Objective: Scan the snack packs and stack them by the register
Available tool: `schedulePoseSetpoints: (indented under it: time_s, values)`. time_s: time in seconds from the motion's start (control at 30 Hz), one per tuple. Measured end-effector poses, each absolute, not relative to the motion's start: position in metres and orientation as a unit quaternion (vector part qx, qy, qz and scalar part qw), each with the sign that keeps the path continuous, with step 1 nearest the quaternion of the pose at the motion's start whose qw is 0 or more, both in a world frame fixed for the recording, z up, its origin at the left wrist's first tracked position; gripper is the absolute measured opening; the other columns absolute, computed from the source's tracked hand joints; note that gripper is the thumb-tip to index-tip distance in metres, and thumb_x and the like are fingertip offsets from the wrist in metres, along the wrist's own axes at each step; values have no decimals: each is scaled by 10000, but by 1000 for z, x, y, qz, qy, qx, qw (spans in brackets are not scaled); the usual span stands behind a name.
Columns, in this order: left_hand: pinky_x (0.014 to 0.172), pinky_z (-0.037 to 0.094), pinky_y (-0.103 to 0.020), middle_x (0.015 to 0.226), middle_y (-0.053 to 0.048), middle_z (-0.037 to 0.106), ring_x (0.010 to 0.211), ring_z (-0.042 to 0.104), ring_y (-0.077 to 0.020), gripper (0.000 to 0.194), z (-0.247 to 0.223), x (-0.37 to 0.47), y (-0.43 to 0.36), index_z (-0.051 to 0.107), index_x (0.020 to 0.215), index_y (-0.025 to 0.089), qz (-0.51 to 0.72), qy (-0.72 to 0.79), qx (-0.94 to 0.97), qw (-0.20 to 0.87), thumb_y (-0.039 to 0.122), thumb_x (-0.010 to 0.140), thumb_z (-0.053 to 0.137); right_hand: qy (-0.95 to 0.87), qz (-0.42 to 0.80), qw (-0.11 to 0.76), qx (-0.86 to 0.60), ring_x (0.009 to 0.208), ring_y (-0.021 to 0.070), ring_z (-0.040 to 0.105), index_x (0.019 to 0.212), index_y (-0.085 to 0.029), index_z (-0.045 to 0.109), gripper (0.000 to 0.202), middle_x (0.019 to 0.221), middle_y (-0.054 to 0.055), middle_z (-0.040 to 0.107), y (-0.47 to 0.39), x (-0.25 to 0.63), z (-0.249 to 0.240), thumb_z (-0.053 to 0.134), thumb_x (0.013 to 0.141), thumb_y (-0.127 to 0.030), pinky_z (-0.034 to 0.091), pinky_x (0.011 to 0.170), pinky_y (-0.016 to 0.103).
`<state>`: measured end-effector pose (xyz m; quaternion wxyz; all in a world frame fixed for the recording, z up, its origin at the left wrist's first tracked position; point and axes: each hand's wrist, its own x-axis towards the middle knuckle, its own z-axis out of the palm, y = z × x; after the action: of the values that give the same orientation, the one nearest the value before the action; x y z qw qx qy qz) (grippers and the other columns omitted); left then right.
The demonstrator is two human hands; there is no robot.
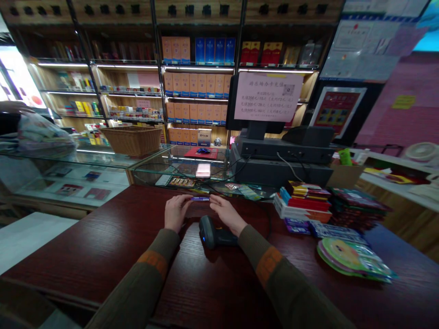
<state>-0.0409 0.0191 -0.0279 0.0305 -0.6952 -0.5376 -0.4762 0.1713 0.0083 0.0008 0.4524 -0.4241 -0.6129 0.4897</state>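
Note:
Between my two hands is a small flat purple item (200, 199), pinched at its ends above the far part of the dark red wooden counter (137, 237). My left hand (176, 213) has its fingers closed on the left end. The fingertips of my right hand (227, 214) press on the right end. A dark handheld scanner (214, 234) with a small blue light lies on the counter just below my hands, its handle reaching toward my right sleeve.
On the right are stacked packets (303, 201), purple packs (338, 232) and round green packages (353, 258). Ahead stand a glass case (154, 171), a wicker basket (133, 139) and a register (281, 155) with a paper sign (267, 97). Shelves of boxes line the back.

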Motion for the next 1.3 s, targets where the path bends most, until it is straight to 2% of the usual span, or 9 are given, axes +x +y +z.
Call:
schedulePoseSetpoints:
  time_s: [0.37,0.5,0.63,0.73,0.97,1.2,1.3]
  values:
    - [939,508,-383,1098,-44,766,993,697,-238,293,-29,-29,24,717,1157,279,-482,-494,-723,-13,276,910,558,-601,463,483,-437,1351,209,539,1377,-237,586,551,1411,96,616,13,186,2,569,830,-165,369,1170,434]
    - [934,517,-387,1079,-54,771,964,708,-239,309,-21,-20,21,712,1165,255,-466,-483,-741,-38,281,917,531,-588,460,492,-448,1322,207,567,1383,-239,572,554,1389,95,635,12,197,6,572,834,-167,393,1148,429]
    - [983,495,-394,1135,-49,763,1048,704,-224,378,-10,-11,18,619,1277,248,-470,-455,-753,-80,252,921,494,-585,449,496,-459,1327,200,562,1407,-186,540,564,1403,136,617,9,207,14,559,845,-148,380,1153,392]
    - [1030,460,-407,1105,-53,772,1135,679,-215,416,-3,-6,17,546,1338,246,-478,-441,-753,-95,250,927,484,-592,441,492,-462,1341,188,547,1438,-147,502,574,1409,158,607,5,217,20,532,865,-149,364,1160,362]
    - [1176,249,-531,1211,-56,740,1282,584,-232,404,18,15,4,496,1355,255,-416,-464,-776,-95,280,958,424,-608,416,508,-445,1337,182,547,1402,-238,543,550,1388,80,636,-4,240,30,525,857,-164,368,1154,385]
    - [1215,187,-532,1289,-47,703,1340,527,-195,432,40,47,-15,428,1404,246,-355,-452,-813,-93,315,980,390,-612,376,497,-486,1320,196,555,1410,-196,536,530,1391,103,633,-28,274,50,496,882,-166,300,1189,402]
    - [1221,157,-552,1312,-50,690,1381,489,-188,436,44,64,-20,398,1421,253,-344,-437,-826,-97,316,990,364,-610,356,487,-513,1306,198,565,1431,-193,513,526,1384,100,640,-36,292,53,486,907,-172,311,1182,412]
